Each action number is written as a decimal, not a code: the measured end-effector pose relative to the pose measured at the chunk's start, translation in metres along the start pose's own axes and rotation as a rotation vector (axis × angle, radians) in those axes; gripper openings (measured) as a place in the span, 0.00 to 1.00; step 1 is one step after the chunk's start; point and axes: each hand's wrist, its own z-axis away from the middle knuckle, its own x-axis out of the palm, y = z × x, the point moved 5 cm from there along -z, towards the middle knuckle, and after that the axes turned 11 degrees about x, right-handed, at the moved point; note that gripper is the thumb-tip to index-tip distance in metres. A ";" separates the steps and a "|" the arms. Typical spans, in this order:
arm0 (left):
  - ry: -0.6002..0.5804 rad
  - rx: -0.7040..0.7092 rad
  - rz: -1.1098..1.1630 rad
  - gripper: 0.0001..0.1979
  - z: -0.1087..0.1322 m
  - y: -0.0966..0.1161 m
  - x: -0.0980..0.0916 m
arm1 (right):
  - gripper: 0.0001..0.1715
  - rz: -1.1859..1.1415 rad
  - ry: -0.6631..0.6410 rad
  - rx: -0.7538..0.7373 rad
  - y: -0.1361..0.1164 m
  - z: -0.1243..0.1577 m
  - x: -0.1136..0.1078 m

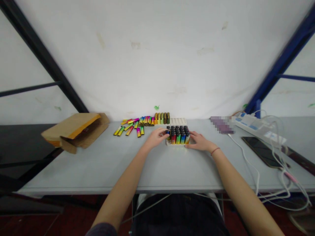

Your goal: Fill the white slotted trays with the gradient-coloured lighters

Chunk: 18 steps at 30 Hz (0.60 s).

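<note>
Several lighters [178, 139] with black tops and bright, many-coloured bodies stand upright in rows in a white tray [176, 144] in front of me. My left hand [156, 137] is at the tray's left end, its thumb and fingers closed around a lighter [168, 135] in the leftmost row. At the right end, my right hand [199, 142] grips the tray, with the thumb at its front corner and the fingers along the side. Shiny rainbow-coloured lighter cases [130, 130] lie loose and piled to the left, beyond my left hand.
Behind the tray stand a block of gold-topped upright pieces [162, 118] and a white holed tray [178, 121]. An opened cardboard box [73, 126] lies left. On the right are a phone [262, 150], a power strip [258, 126] and tangled white cables [246, 157]. A wall borders the table's back.
</note>
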 end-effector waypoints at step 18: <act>-0.008 0.021 -0.117 0.18 0.002 0.007 0.001 | 0.45 -0.007 0.012 -0.010 -0.001 0.001 -0.001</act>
